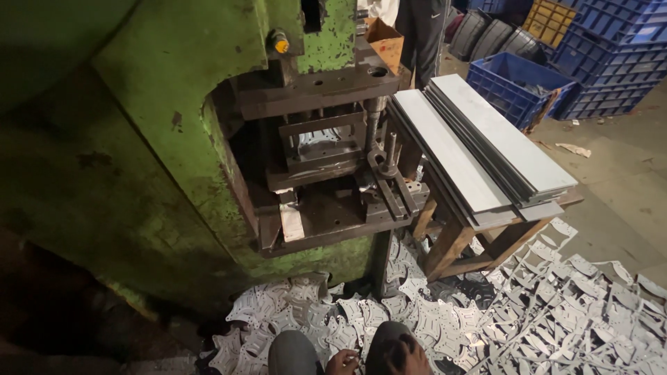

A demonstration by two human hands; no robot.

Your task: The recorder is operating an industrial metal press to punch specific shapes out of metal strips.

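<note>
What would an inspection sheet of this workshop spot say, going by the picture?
Surface: dark press bed inside a worn green press; a pale card leans at its front edge.
Job's things: grey metal strips stacked on a wooden stand right of the press.
Clutter: punched-out sheet scrap covers the floor.
Hands: both low at the bottom edge by the knees; left hand curled, right hand resting on the knee; whether either holds anything cannot be told.
Cables: nothing seen.
Surroundings: blue crates stacked behind, one open blue crate near the strips; another person's legs at top.
</note>
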